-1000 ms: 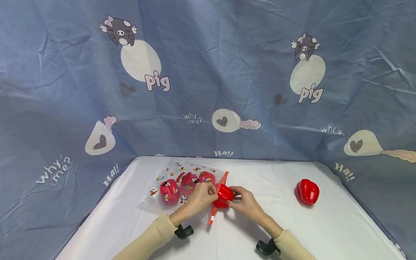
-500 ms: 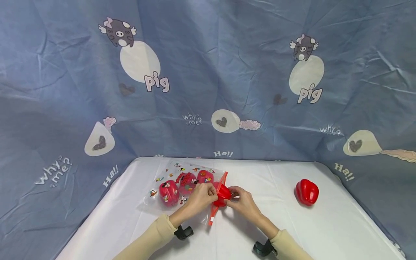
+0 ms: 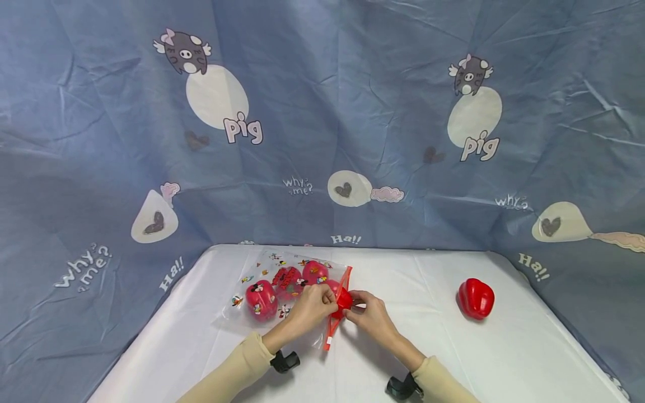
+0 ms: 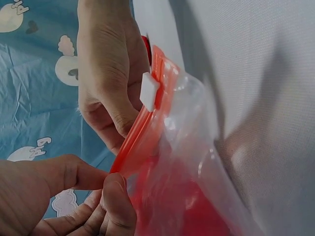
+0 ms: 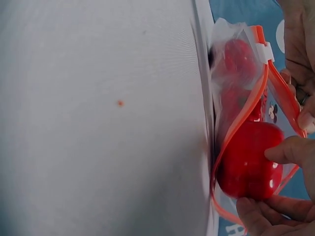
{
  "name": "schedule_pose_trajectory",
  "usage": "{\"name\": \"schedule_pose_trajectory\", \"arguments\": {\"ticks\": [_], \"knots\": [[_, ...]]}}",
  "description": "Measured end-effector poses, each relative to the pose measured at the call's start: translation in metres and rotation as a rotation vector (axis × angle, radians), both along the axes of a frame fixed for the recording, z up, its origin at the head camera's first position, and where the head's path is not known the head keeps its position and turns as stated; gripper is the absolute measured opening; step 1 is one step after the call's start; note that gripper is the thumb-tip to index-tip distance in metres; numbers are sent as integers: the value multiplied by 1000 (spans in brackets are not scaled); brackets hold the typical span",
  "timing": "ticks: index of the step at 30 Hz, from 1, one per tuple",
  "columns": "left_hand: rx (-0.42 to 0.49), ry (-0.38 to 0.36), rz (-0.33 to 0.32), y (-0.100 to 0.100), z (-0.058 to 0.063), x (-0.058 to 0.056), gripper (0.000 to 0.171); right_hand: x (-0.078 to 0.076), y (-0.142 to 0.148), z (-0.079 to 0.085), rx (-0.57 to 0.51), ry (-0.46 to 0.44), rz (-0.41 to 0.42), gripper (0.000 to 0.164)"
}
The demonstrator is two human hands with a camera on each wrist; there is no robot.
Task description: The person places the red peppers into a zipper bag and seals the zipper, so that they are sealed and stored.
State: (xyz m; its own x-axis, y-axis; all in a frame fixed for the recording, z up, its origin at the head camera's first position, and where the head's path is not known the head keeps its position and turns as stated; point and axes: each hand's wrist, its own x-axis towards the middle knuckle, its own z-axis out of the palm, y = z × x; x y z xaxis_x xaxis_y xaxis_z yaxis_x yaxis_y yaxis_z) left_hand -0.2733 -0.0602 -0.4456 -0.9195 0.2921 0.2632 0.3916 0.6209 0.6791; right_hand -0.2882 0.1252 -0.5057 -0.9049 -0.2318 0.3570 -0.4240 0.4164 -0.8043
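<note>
Bagging, looks like: your left fingers (image 4: 119, 201) pinch the bag rim (image 4: 139, 140), right fingers (image 5: 288, 149) grip a red pepper (image 5: 246, 160) partway in; probably push deeper.

The person is wearing a plain, pale-beige cloth sleeve (image 3: 227, 366) on the left arm and a matching pale-beige cloth sleeve (image 3: 444, 383) on the right. Both are ending short of the wrists, leaving the left hand (image 3: 313, 307) and the right hand (image 3: 374, 320) bare. Soft creases are showing in the fabric near the left edge. A black, rounded wrist camera (image 3: 286, 362) is jutting out below the left sleeve; a similar black wrist camera (image 3: 400, 387) is showing beside the right one.
</note>
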Motion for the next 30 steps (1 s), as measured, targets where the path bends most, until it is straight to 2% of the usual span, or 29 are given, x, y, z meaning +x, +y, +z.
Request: {"name": "schedule_pose_trajectory", "arguments": {"ticks": [13, 30], "knots": [[-3, 19, -7, 0, -1, -1, 8, -3, -10, -2, -14, -4, -25, 39], [-9, 38, -14, 0, -1, -1, 5, -4, -21, -4, -47, -24, 34, 32]]}}
